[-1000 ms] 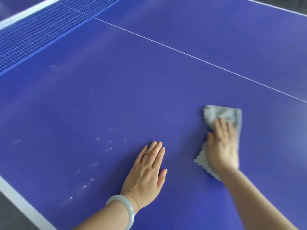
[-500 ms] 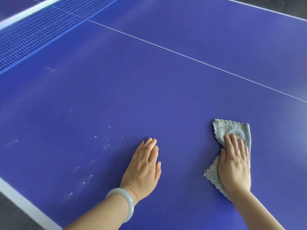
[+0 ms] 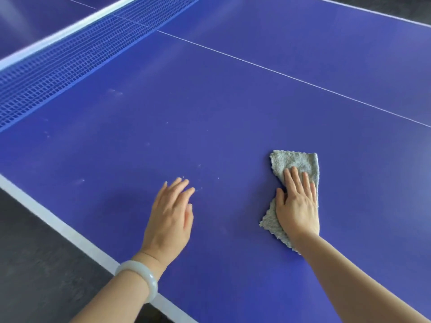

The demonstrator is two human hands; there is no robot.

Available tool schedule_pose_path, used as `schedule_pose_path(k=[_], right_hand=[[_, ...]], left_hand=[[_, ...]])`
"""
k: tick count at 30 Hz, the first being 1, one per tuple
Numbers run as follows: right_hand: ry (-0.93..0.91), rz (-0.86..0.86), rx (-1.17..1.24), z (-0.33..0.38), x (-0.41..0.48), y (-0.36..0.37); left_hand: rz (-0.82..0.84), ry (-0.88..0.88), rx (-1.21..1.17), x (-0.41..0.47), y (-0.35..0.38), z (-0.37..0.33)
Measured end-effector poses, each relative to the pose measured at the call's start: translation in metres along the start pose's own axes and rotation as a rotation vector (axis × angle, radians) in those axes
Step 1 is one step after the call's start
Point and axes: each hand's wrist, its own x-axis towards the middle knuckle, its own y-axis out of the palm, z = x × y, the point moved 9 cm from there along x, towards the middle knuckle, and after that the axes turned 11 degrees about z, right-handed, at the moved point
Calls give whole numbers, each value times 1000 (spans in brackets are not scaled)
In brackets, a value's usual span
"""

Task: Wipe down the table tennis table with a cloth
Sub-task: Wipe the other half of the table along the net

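Note:
A blue table tennis table fills the view. A grey folded cloth lies flat on it at the right. My right hand presses down on the cloth with straight fingers, covering its middle. My left hand hovers or rests lightly on the bare table to the left, fingers straight and slightly spread, holding nothing. A pale bangle is on my left wrist. Small white specks dot the surface just beyond my left fingertips.
The blue net with its white top band crosses the upper left. A white centre line runs diagonally across the table. The white side edge borders a dark grey floor at the lower left.
The view has shifted, showing more of the net and the floor. My right hand has pulled the cloth back toward me. My left hand has slid slightly, its fingers now spread a little.

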Motion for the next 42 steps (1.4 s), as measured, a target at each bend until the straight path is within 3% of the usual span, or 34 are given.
schedule_pose_path(k=[4, 7, 10, 13, 16, 18, 20, 22, 25, 28, 30, 33, 35, 37, 40, 42], right_hand=[[-2, -14, 1, 0, -1, -1], [74, -37, 41, 6, -1, 0], [56, -38, 68, 56, 8, 16], [-164, 33, 31, 144, 21, 41], [-510, 175, -68, 230, 17, 70], [-696, 239, -161, 250, -2, 82], [-796, 260, -201, 228, -19, 78], [-740, 208, -177, 174, -21, 57], [-340, 71, -31, 91, 6, 16], [-74, -13, 35, 101, 19, 21], [-154, 11, 59, 153, 8, 40], [-524, 123, -88, 228, -52, 85], [-680, 192, -169, 221, -90, 92], [-672, 173, -193, 166, -95, 72], [-249, 42, -95, 48, -76, 19], [32, -35, -45, 9, -71, 4]], left_hand=[[54, -270, 94, -27, -20, 108], [72, -269, 83, -28, -9, 123], [74, -256, 80, -28, -4, 121], [76, -265, 88, -29, -7, 125], [101, -278, 117, -29, -5, 127], [106, -279, 128, -28, -5, 127], [111, -277, 130, -29, -4, 128], [111, -278, 136, -29, -3, 130], [115, -279, 124, -30, -2, 130], [115, -275, 109, -30, -2, 132], [109, -265, 87, -30, -2, 131], [91, -247, 34, -31, -5, 131], [85, -238, 27, -31, -6, 130], [88, -243, 38, -30, -6, 131], [92, -249, 51, -30, -5, 131], [91, -255, 62, -29, -6, 130]])
